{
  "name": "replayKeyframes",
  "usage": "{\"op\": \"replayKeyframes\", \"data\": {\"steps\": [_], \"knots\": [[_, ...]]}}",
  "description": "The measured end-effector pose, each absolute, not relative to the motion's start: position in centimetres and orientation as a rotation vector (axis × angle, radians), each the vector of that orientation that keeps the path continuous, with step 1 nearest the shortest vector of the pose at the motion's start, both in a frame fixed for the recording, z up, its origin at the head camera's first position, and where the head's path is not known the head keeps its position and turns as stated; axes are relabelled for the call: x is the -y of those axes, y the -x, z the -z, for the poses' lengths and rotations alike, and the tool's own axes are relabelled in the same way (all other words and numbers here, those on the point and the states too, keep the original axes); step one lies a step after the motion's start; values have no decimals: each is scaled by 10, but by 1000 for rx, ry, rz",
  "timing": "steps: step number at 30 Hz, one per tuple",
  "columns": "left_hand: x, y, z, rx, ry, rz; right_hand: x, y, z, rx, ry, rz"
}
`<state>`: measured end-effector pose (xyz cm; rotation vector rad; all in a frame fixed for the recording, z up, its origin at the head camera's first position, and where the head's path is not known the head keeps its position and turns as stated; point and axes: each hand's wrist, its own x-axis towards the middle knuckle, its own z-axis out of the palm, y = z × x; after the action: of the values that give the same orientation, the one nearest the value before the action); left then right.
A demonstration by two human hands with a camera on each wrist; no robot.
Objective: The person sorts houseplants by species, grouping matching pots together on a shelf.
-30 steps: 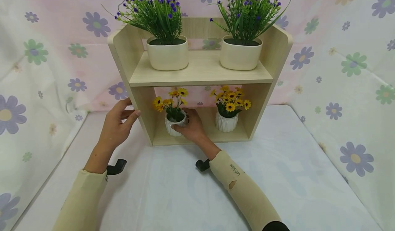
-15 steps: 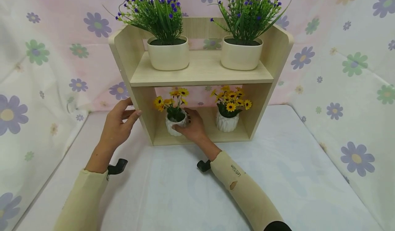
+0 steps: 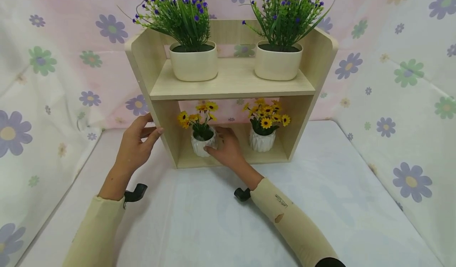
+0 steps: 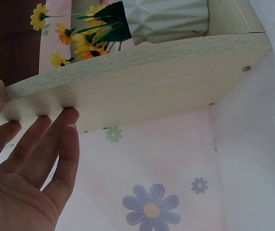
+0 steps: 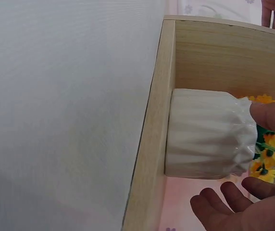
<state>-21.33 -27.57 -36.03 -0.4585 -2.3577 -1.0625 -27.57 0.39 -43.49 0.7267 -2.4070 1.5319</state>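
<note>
In the head view my right hand (image 3: 228, 148) is beside a small white ribbed flowerpot (image 3: 204, 146) with yellow artificial flowers, on the lower shelf's left side. In the right wrist view the pot (image 5: 205, 134) sits upright on the board. There my thumb overlaps its rim, while the other fingers are spread apart from its side. My left hand (image 3: 135, 146) holds the left side panel of the wooden shelf (image 3: 231, 88). Its thumb is at the front edge, and fingertips (image 4: 70, 115) press the panel's outer face.
A second white pot (image 3: 261, 141) with yellow flowers stands to the right on the lower shelf. Two cream planters, left (image 3: 194, 65) and right (image 3: 278, 63), hold purple-flowered plants on the upper shelf. A white cloth (image 3: 199, 219) covers the table; flowered fabric (image 3: 384, 73) hangs behind.
My right hand has loosened from the left pot and drawn slightly right, its fingers parting from it. The pot stays in place. My left hand has not moved.
</note>
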Motion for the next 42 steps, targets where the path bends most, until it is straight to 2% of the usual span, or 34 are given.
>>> {"op": "replayKeyframes", "data": {"steps": [23, 42], "knots": [[274, 216, 362, 2350, 463, 1059, -36, 239, 418, 2395, -861, -1524], [275, 212, 361, 2352, 439, 1084, -114, 219, 414, 2499, -840, -1264]]}}
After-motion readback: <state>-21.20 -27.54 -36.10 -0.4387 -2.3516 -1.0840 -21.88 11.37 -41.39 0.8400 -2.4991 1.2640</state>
